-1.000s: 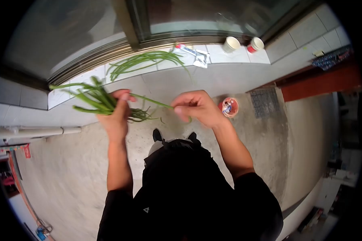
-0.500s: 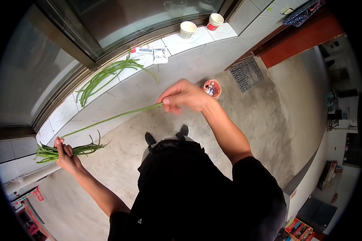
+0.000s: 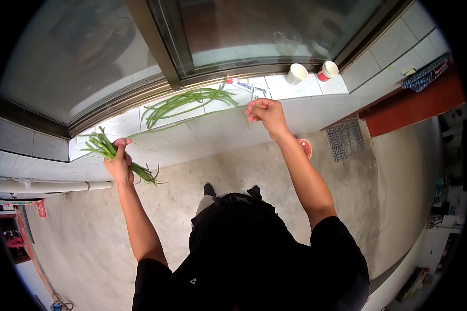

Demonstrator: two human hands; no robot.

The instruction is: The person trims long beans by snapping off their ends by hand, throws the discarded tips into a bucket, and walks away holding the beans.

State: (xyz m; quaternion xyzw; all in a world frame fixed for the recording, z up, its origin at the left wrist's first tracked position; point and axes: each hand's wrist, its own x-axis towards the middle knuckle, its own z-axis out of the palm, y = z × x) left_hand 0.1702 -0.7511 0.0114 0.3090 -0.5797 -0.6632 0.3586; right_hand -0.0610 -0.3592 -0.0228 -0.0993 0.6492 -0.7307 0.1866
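Head view, hands (image 3: pixel 118 165) (image 3: pixel 270 117) holding slender stalks (image 3: pixel 102 144), tiled ledge (image 3: pixel 298 91)

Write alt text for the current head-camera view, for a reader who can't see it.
A person's left hand grips a bunch of long green stalks while the right hand pinches a single stalk stretched between the two. More stalks lie on a white-tiled windowsill with two cups.

Soft, fairly even light leaves the sill (image 3: pixel 310 90) beyond the right hand (image 3: pixel 267 115) brightest, while reflections haze the window (image 3: pixel 228 31) farther past it, the shirt (image 3: pixel 259 264) sinks to near-black, and wide-lens distortion bows the wall (image 3: pixel 202 140) between it and the left hand (image 3: pixel 119 163).
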